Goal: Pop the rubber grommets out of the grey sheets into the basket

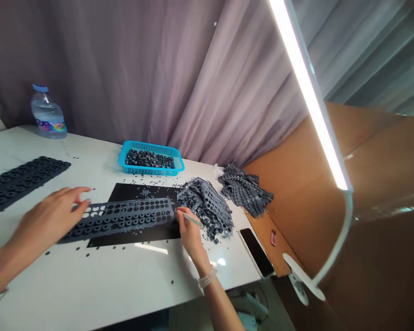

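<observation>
A long dark grey rubber sheet (138, 211) with rows of round holes and raised ring-like parts lies across a black mat (124, 195). My left hand (53, 216) hovers at the sheet's left end, thumb and forefinger apart; I cannot tell whether it touches the sheet. At the opposite end, my right hand (191, 236) is closed round a slim pale pen-like tool (192, 218), whose exact kind I cannot make out. Beside that hand is a heap of punched grey rubber sheets (210, 202) with loose pieces.
A blue basket (177, 172) of small black parts stands at the back. Another ringed sheet (17, 181) lies left, near a water bottle (48, 112). More rubber scraps (244, 188), a phone (256, 252) and a lit lamp (313, 92) are right. Small black discs dot the white table (124, 285).
</observation>
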The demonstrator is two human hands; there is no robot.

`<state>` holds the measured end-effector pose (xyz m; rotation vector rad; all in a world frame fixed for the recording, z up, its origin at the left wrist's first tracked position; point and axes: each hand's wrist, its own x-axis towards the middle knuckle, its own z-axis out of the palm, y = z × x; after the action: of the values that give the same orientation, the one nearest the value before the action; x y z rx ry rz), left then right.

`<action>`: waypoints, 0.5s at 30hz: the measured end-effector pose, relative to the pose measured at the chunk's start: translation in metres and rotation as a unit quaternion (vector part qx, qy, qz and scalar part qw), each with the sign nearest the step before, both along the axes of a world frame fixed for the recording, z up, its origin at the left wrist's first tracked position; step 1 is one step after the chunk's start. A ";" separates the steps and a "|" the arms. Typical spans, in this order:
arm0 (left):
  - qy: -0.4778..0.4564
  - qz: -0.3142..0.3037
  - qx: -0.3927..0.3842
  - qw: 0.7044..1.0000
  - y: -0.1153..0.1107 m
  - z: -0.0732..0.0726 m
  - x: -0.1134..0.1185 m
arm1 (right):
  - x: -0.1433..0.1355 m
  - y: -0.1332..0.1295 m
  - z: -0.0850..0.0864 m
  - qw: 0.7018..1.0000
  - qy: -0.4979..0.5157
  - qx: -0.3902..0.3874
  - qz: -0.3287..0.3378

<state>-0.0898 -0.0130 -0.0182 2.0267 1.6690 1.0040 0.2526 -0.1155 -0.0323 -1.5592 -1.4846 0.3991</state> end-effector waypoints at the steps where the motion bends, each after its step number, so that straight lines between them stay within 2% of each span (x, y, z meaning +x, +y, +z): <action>1: 0.048 -0.041 0.002 0.998 -0.003 0.007 0.021 | 0.004 0.004 0.003 0.999 0.046 -0.002 0.001; 2: 0.075 -0.085 0.001 0.994 -0.006 0.013 0.042 | 0.008 0.009 0.006 0.995 0.100 -0.008 -0.001; 4: 0.090 -0.134 0.002 0.987 -0.009 0.017 0.082 | 0.012 0.019 0.010 0.977 0.213 -0.023 -0.004; 7: 0.101 -0.198 -0.028 0.975 -0.011 0.011 0.123 | 0.011 0.033 0.009 0.956 0.288 -0.052 0.017; 10: 0.127 -0.246 -0.034 0.960 -0.014 -0.001 0.139 | 0.004 0.040 0.002 0.957 0.274 -0.082 0.043; 15: 0.141 -0.273 -0.058 0.950 -0.015 -0.010 0.143 | -0.014 0.040 -0.008 0.967 0.217 -0.118 0.062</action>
<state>0.0531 -0.0276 -0.0277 2.4333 1.1266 0.4313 0.2386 -0.0756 -0.0399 -1.4425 -1.2241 0.9548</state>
